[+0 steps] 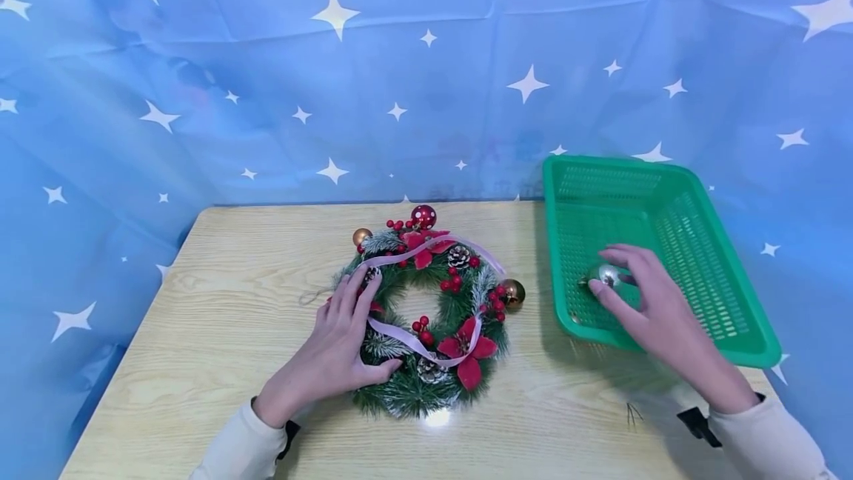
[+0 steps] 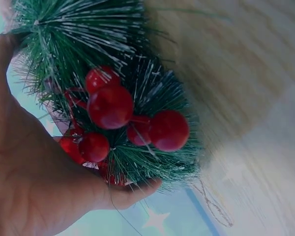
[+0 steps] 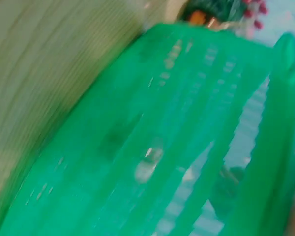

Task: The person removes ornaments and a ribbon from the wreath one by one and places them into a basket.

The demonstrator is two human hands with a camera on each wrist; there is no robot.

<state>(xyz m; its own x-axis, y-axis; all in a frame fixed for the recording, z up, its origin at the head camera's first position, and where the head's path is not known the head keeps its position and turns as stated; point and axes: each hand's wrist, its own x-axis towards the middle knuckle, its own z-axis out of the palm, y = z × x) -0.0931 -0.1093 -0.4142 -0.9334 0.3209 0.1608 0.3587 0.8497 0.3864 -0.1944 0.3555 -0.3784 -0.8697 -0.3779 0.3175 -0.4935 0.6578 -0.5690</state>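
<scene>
A green Christmas wreath [image 1: 420, 391] with red berries, pinecones and red flowers lies on the table. My left hand [image 1: 336, 335] grips its left side, fingers over the greenery and thumb at the lower inner part. In the left wrist view, the thumb and fingers reach around the wreath beside a berry cluster [image 2: 110, 106]. A pale lilac ribbon [image 1: 406, 337] loops across the wreath, passing by the left fingers. My right hand [image 1: 656, 310] pinches a silver ball ornament [image 1: 606, 275] between thumb and fingers, over the near left part of the green basket [image 1: 726, 250].
The basket stands at the table's right; its perforated wall [image 3: 113, 123] fills the blurred right wrist view. Thin dark wire pieces [image 1: 633, 415] lie on the wooden table [image 1: 253, 265] near the right sleeve. A blue star-patterned cloth [image 1: 426, 95] hangs behind.
</scene>
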